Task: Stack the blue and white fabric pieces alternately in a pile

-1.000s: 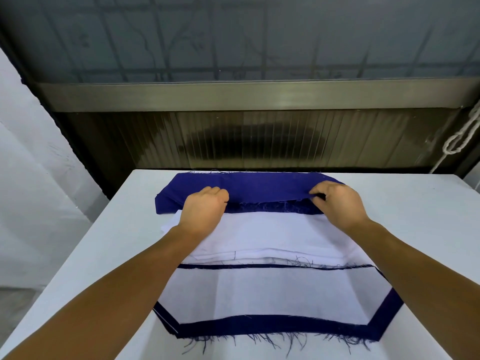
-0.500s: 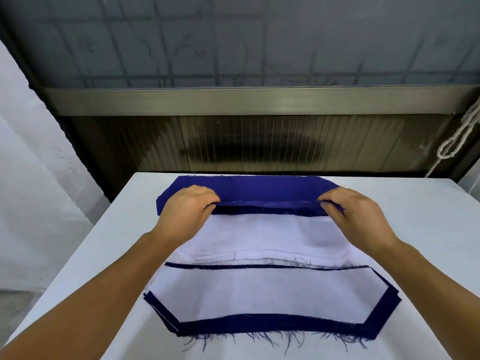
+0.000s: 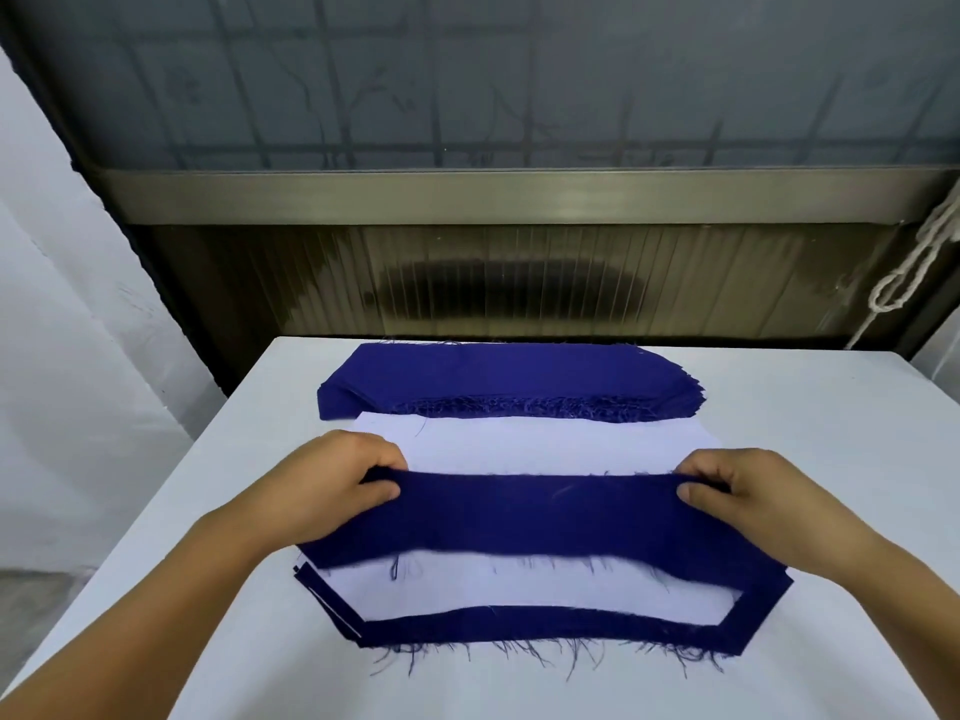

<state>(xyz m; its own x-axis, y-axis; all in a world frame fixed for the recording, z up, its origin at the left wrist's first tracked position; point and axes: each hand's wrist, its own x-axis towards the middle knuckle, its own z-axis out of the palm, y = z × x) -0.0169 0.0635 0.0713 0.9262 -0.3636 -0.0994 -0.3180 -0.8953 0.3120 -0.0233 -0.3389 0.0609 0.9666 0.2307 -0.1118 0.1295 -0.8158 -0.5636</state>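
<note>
a blue fabric piece (image 3: 540, 517) is held stretched above the near pile (image 3: 545, 623), pinched at its far corners by the left hand (image 3: 332, 491) and right hand (image 3: 748, 498). it looks light, limp and fray-edged, so it is best gripped at both ends and kept taut. beyond the pile lie the white stack (image 3: 519, 444) and blue stack (image 3: 498, 376).

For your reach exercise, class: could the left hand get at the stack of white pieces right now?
Probably not at once: the left hand grips one end of the blue piece, the right hand the other. The white stack lies uncovered just beyond it, so it is near once freed.
</note>
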